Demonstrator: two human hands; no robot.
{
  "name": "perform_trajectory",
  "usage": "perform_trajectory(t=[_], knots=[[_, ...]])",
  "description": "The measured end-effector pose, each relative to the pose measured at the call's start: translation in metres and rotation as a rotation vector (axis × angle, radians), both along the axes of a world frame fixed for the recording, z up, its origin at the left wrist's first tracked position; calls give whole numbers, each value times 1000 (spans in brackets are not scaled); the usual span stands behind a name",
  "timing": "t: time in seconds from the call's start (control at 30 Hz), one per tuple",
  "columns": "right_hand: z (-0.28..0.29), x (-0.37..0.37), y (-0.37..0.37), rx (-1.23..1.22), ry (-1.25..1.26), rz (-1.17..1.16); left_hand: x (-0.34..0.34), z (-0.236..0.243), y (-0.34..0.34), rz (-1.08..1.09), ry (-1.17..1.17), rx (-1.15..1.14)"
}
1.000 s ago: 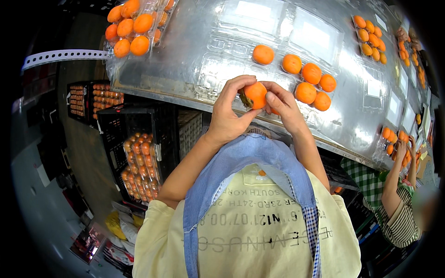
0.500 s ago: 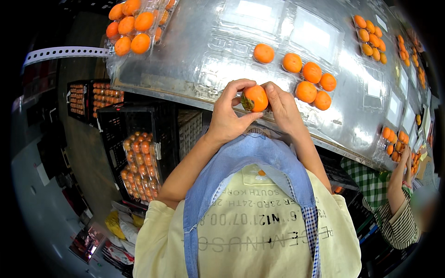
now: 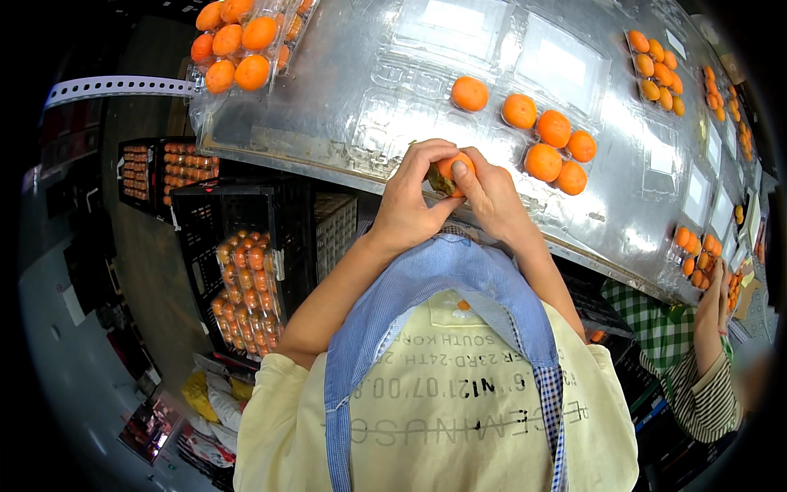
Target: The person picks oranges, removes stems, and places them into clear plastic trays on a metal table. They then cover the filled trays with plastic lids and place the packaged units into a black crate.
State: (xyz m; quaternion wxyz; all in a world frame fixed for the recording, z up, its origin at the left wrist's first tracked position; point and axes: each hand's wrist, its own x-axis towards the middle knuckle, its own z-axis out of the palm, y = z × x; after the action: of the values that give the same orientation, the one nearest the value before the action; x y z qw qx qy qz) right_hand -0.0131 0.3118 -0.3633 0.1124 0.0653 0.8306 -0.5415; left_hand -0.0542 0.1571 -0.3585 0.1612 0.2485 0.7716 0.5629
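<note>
Both of my hands are closed around one orange persimmon (image 3: 448,167) just over the near edge of the metal table (image 3: 320,98). My left hand (image 3: 410,201) grips it from the left, beside its green leafy calyx. From the right, the thumb of my right hand (image 3: 498,201) presses across the fruit, covering much of it. Beyond my hands, a lone persimmon (image 3: 470,93) sits in a clear plastic tray. Several more persimmons (image 3: 543,162) are grouped in clear tray cups to the right.
A filled clear pack (image 3: 238,45) stands at the table's far left. Black crates (image 3: 221,205) with packed fruit are below left. More fruit packs (image 3: 656,70) lie at the far right, where a co-worker's hand (image 3: 711,299) touches fruit. A perforated white strip (image 3: 123,88) juts out left.
My right hand has shifted left over the persimmon, its thumb now across the fruit. The fruit has turned slightly between my hands and is more covered.
</note>
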Motion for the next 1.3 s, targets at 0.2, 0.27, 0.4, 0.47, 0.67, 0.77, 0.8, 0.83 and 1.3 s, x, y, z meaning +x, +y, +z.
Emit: perform_trajectory(t=[0.2,0.27,0.4,0.47,0.67,0.77,0.8,0.83,1.3], knots=[[-6,3,-1,-67,42,-80,4,-12,-2,16,-200,219],[-8,5,-2,-233,-21,-142,3,-14,-2,-1,-283,367],[-6,5,0,-348,-18,-148,-4,-15,-4,-1,-441,565],[-7,5,-1,-383,-17,-146,-5,-12,-6,31,-529,588],[-5,8,-1,-415,2,-171,-8,-9,-15,88,-898,800],[-8,9,3,-418,4,-177,-6,-11,-15,61,-869,752],[-10,9,3,-414,3,-179,-5,-11,-15,52,-841,719],[-10,10,3,-423,7,-190,-4,-12,-16,26,-835,716],[-10,15,-1,-330,81,-254,1,-15,-15,5,-903,701]])
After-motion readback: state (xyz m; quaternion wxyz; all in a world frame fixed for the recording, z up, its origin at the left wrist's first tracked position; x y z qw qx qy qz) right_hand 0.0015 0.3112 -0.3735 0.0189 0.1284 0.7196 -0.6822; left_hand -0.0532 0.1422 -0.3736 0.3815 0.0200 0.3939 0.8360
